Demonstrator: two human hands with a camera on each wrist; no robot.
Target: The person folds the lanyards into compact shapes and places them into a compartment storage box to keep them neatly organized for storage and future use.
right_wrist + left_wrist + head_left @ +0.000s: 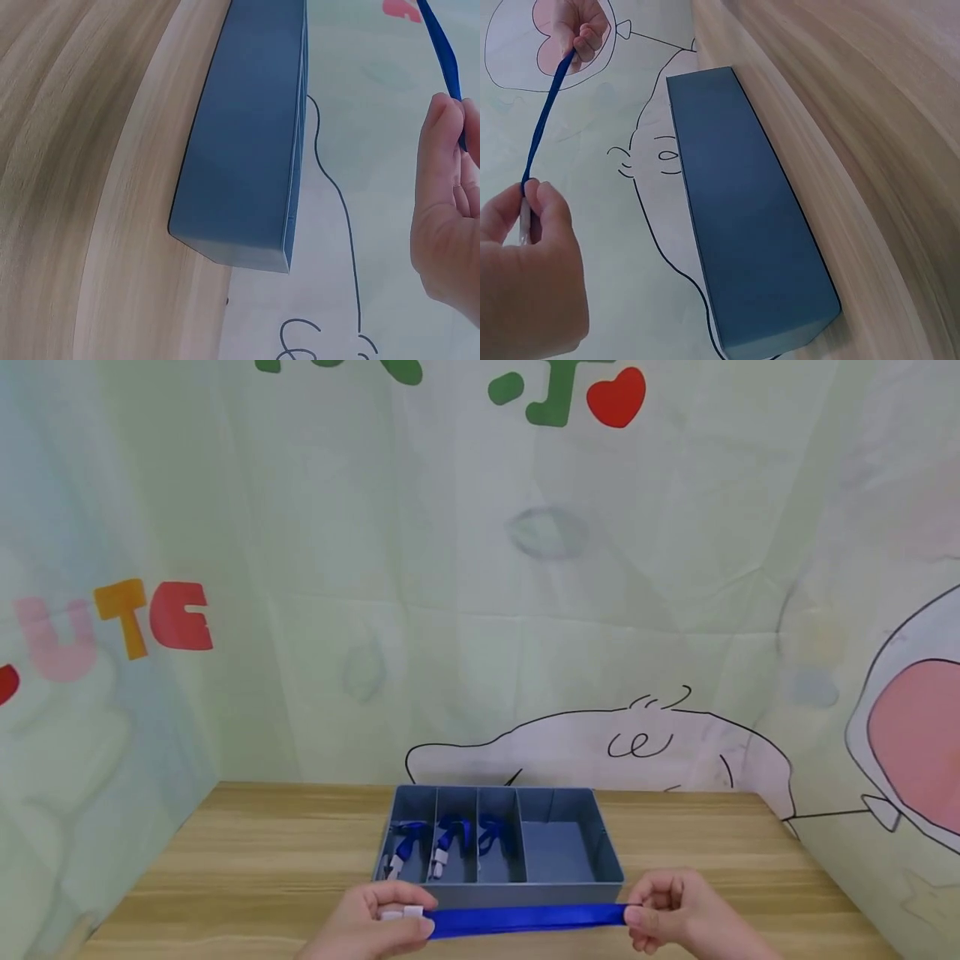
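Note:
A blue lanyard (525, 920) is stretched level between my two hands, in front of the grey-blue divided box (555, 891). My left hand (375, 920) pinches the end with the white plastic clip (412, 911), thumb against fingers. At the other end, my right hand (678, 910) pinches the strap between thumb and fingertips. In the left wrist view the strap (546, 120) looks taut and seen nearly edge-on. The right wrist view shows the strap's end (448, 64) entering the right hand (450, 210).
Three narrow compartments each hold a blue lanyard, folded up: left (408, 843), middle (452, 835) and right (495, 835). A wider compartment (566, 843) is at the box's right. The wooden table (300, 835) meets a printed cloth backdrop (480, 635) behind.

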